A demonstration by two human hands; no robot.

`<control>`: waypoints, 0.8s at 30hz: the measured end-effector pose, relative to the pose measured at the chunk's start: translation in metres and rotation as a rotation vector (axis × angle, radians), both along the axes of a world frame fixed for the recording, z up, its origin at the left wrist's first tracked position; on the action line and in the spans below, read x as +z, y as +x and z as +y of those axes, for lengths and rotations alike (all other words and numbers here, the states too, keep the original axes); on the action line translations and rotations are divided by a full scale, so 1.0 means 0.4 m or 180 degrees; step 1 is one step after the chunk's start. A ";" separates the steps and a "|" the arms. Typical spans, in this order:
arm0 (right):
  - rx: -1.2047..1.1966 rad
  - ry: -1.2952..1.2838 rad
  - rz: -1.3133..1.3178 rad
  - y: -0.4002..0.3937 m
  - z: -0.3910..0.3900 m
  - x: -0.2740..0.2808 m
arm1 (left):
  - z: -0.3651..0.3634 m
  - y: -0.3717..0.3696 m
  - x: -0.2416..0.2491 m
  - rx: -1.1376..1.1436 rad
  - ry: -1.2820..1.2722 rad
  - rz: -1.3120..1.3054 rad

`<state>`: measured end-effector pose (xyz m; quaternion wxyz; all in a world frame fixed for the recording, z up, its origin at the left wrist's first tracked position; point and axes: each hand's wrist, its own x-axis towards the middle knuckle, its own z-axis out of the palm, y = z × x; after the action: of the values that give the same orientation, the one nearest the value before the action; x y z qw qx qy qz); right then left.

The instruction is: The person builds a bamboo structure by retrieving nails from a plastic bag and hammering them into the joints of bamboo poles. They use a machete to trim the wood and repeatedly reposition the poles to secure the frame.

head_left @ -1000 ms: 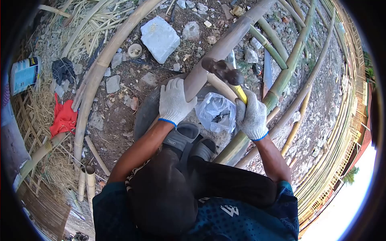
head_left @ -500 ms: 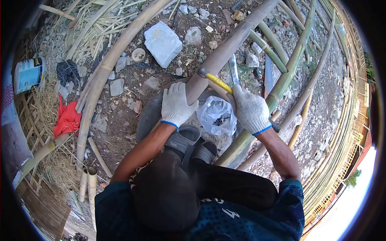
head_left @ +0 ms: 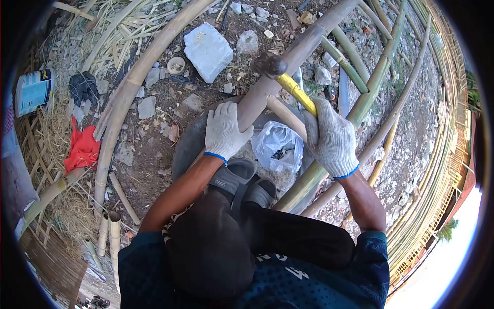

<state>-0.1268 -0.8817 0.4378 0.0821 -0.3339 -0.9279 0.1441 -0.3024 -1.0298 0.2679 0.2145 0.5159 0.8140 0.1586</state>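
Note:
My left hand (head_left: 222,130), in a white knit glove with a blue cuff, grips the near end of a thick bamboo pole (head_left: 296,56). In my right hand (head_left: 334,138), gloved alike, is a hammer (head_left: 298,94) with a yellow handle. Its dark head is over the pole, beyond my left hand; contact cannot be made out. A short bamboo piece (head_left: 286,119) meets the pole's side and runs toward my right hand. Below it lies a clear plastic bag (head_left: 279,147) holding small dark slender pieces.
Green bamboo (head_left: 378,74) crosses on the right, and another long pole (head_left: 136,77) curves along the left. A pale stone slab (head_left: 208,51) lies ahead among rubble. Further left are red cloth (head_left: 82,147), a bucket (head_left: 35,92) and bamboo strips (head_left: 121,36).
My right hand has shifted right and the hammer head has risen toward the camera. A metal blade beside the hammer is now mostly hidden. My left hand stays on the pole.

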 end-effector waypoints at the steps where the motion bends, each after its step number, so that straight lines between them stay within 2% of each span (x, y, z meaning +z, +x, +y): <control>1: 0.0022 -0.0099 0.0166 0.001 -0.010 0.003 | 0.000 -0.001 -0.002 0.0005 0.0081 0.0041; 4: 0.0433 -0.0240 -0.0170 0.034 0.003 -0.041 | -0.002 0.001 0.005 0.0053 0.0149 0.0062; 6: 0.0296 -0.0181 -0.0729 0.064 0.014 -0.081 | 0.007 -0.008 0.027 -0.0036 -0.0168 -0.0120; 12: -0.0112 -0.0348 -0.0323 0.103 -0.025 -0.198 | -0.012 -0.005 0.000 0.0074 0.0010 0.0034; 18: 0.0181 -0.0333 -0.0003 -0.005 -0.026 -0.233 | -0.018 -0.003 0.002 0.0087 0.0068 0.0114; 19: 0.0168 -0.0411 -0.0322 -0.029 -0.027 -0.215 | -0.018 -0.004 0.004 0.0071 0.0002 0.0060; 24: 0.0453 -0.0510 -0.0405 -0.129 -0.012 -0.223 | -0.022 0.001 0.003 0.0141 0.0027 0.0056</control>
<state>-0.1785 -0.8866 0.3486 -0.0143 -0.2811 -0.9381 0.2019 -0.3020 -1.0386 0.2690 0.2016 0.5001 0.8264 0.1622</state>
